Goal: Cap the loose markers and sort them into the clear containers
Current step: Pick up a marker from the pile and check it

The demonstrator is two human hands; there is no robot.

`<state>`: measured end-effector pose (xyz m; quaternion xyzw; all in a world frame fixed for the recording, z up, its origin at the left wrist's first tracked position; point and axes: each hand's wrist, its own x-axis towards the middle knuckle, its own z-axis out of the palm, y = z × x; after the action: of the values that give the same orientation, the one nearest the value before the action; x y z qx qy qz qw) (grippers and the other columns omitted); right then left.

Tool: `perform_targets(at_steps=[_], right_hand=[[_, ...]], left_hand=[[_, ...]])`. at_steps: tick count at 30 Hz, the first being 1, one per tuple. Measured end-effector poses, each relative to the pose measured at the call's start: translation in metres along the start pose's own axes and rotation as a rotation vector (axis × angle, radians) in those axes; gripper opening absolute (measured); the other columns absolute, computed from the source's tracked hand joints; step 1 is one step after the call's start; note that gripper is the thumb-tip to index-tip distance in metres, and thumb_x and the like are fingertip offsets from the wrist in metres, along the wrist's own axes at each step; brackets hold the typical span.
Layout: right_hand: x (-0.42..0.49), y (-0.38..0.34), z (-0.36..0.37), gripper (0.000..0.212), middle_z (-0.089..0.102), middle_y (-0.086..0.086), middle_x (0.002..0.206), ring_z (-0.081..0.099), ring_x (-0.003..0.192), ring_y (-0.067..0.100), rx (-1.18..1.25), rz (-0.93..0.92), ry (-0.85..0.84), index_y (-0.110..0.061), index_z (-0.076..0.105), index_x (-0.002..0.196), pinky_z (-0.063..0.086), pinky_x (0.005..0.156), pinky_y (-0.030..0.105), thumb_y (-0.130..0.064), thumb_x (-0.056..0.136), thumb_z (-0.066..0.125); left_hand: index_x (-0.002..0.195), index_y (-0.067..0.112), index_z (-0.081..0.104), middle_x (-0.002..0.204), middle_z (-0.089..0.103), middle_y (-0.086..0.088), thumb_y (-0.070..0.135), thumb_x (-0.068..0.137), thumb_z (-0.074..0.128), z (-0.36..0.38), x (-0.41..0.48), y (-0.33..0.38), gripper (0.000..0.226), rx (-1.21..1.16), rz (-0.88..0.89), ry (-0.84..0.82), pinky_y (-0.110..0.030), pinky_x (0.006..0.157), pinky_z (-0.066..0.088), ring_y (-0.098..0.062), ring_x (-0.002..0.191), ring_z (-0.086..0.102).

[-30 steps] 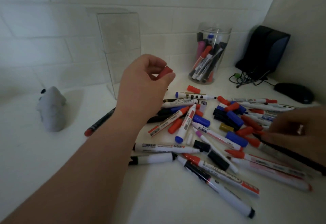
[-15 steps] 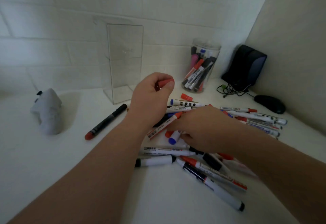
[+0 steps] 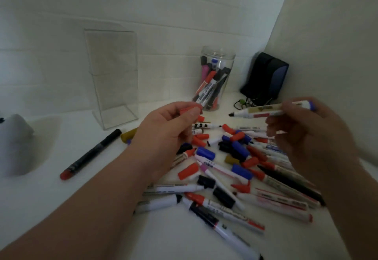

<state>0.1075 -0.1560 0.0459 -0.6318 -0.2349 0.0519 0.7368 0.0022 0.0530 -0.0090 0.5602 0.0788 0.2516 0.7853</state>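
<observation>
- Left hand point(image 3: 167, 135), centre frame, pinches a red cap point(image 3: 189, 110) between thumb and fingertips.
- Right hand point(image 3: 311, 137), at right, grips an uncapped marker point(image 3: 266, 111), its black tip pointing left, apart from the cap.
- Loose markers point(image 3: 171, 188) lie heaped below both hands.
- Clear jar point(image 3: 217, 53) of markers stands upper centre, clear box point(image 3: 114, 65) to its left.

White worktop point(image 3: 51, 208), cluttered.
Marker heap point(image 3: 231, 163) at three o'clock; clear box point(image 3: 114, 79) and jar point(image 3: 214, 79) at twelve; black marker point(image 3: 90, 155) at nine.
</observation>
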Motion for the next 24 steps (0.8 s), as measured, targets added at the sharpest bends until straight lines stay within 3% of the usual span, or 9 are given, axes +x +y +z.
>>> perform_targets(at_steps=[3,7,10,13,15,17,19,21,24], right_hand=[[-0.001,0.008,-0.009,0.004,0.067,0.019,0.069,0.060,0.051,0.026,0.104,0.055,-0.075,-0.011,0.059,0.083,0.036,0.036,0.022,-0.011,0.087,0.057],[-0.002,0.010,-0.013,0.007,0.067,0.020,0.070,0.059,0.050,0.026,0.130,0.015,-0.151,-0.011,0.061,0.084,0.039,0.037,0.023,-0.015,0.079,0.060],[-0.001,0.012,-0.015,0.006,0.067,0.021,0.072,0.061,0.052,0.026,0.113,0.027,-0.200,-0.013,0.063,0.084,0.041,0.038,0.025,-0.016,0.078,0.061],[-0.002,0.013,-0.015,0.010,0.068,0.020,0.073,0.063,0.055,0.024,0.106,0.026,-0.251,-0.012,0.063,0.086,0.042,0.039,0.025,-0.019,0.078,0.064],[-0.004,0.013,-0.014,0.016,0.070,0.021,0.075,0.065,0.058,0.028,0.085,0.023,-0.300,-0.015,0.065,0.084,0.044,0.039,0.025,-0.026,0.073,0.069],[-0.005,0.012,-0.016,0.018,0.071,0.022,0.079,0.066,0.065,0.035,0.006,-0.001,-0.354,-0.019,0.067,0.084,0.046,0.042,0.028,-0.031,0.071,0.070],[-0.008,0.007,-0.018,0.015,0.072,0.020,0.080,0.065,0.064,0.040,-0.124,-0.035,-0.394,-0.018,0.068,0.085,0.051,0.047,0.032,-0.028,0.074,0.070],[-0.009,0.003,-0.021,0.015,0.074,0.013,0.077,0.068,0.058,0.032,-0.259,-0.083,-0.407,-0.015,0.069,0.088,0.056,0.052,0.028,-0.018,0.074,0.071],[-0.014,-0.001,-0.020,0.023,0.076,0.003,0.081,0.073,0.063,0.021,-0.384,-0.149,-0.410,-0.019,0.072,0.091,0.059,0.059,0.023,-0.015,0.068,0.076]], left_hand=[[0.102,0.009,0.076,0.065,0.050,-0.005,0.020,0.080,0.069,0.009,-0.005,-0.006,0.026,-0.016,-0.066,-0.082,-0.048,0.088,0.056,-0.029,0.071,0.043],[0.099,0.016,0.079,0.069,0.062,-0.002,0.024,0.072,0.074,0.016,-0.013,-0.004,0.029,0.061,-0.051,-0.124,-0.031,0.073,0.049,-0.019,0.070,0.051],[0.106,0.018,0.079,0.084,0.067,-0.011,0.029,0.075,0.083,0.016,-0.016,-0.002,0.033,0.143,-0.029,-0.153,-0.037,0.078,0.046,-0.027,0.077,0.050],[0.109,0.021,0.078,0.100,0.069,-0.025,0.032,0.074,0.083,0.018,-0.019,-0.001,0.037,0.218,-0.020,-0.175,-0.055,0.093,0.052,-0.052,0.091,0.058],[0.109,0.023,0.078,0.102,0.071,-0.020,0.035,0.075,0.081,0.021,-0.023,0.001,0.036,0.281,-0.016,-0.191,-0.061,0.098,0.050,-0.055,0.104,0.058],[0.106,0.025,0.078,0.093,0.073,-0.012,0.037,0.076,0.082,0.025,-0.026,0.003,0.032,0.317,-0.019,-0.180,-0.052,0.088,0.054,-0.049,0.096,0.063],[0.102,0.028,0.079,0.088,0.074,-0.006,0.038,0.078,0.079,0.026,-0.029,0.007,0.026,0.354,0.013,-0.154,-0.035,0.076,0.052,-0.029,0.080,0.067],[0.096,0.030,0.079,0.085,0.076,0.000,0.034,0.073,0.074,0.027,-0.033,0.013,0.024,0.417,0.054,-0.130,-0.020,0.070,0.052,-0.014,0.074,0.069],[0.090,0.028,0.075,0.080,0.077,0.009,0.026,0.071,0.072,0.034,-0.038,0.020,0.019,0.495,0.097,-0.101,-0.009,0.062,0.051,-0.003,0.068,0.071]])
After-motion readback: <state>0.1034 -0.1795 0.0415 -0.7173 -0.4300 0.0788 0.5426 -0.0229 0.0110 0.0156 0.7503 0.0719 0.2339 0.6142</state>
